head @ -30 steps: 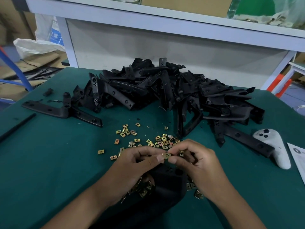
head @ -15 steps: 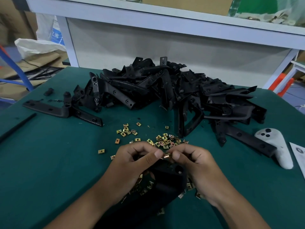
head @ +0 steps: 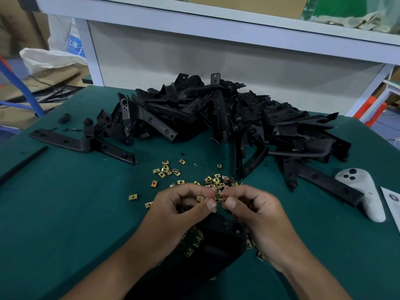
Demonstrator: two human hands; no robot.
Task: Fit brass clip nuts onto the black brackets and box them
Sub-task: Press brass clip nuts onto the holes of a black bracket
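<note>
At the far left a thin black rod [head: 23, 163] lies slantwise on the green desk [head: 65, 224], and just beyond it a long black bracket [head: 82, 146] lies flat by itself, with a small black plug [head: 64, 118] further back near the desk's edge. Behind the desk on that side sit a white sack [head: 49, 61] and some cardboard on the floor. Loose brass nuts [head: 166, 169] are scattered over the cloth in the middle, one stray [head: 133, 197] lying apart to the left of the rest. The left hand [head: 179, 215] is curled, its thumb and fingers pinching one side of a nut [head: 220, 197] held up just above the scatter; the right hand [head: 259, 215] is curled likewise and pinches the same nut from the other side, so the two thumbs nearly meet (whether either hand also grips anything beneath cannot be told). Under both hands lies another bracket [head: 220, 239], with more nuts tucked beside it under the left palm and by the right wrist. Behind the scatter, spreading from the middle towards the right, is a big tangled pile [head: 227, 118] of black brackets. At the right a white controller [head: 363, 191] lies on the desk, touching the end of a bracket from the pile, and a slip of paper [head: 391, 200] shows at the edge.
</note>
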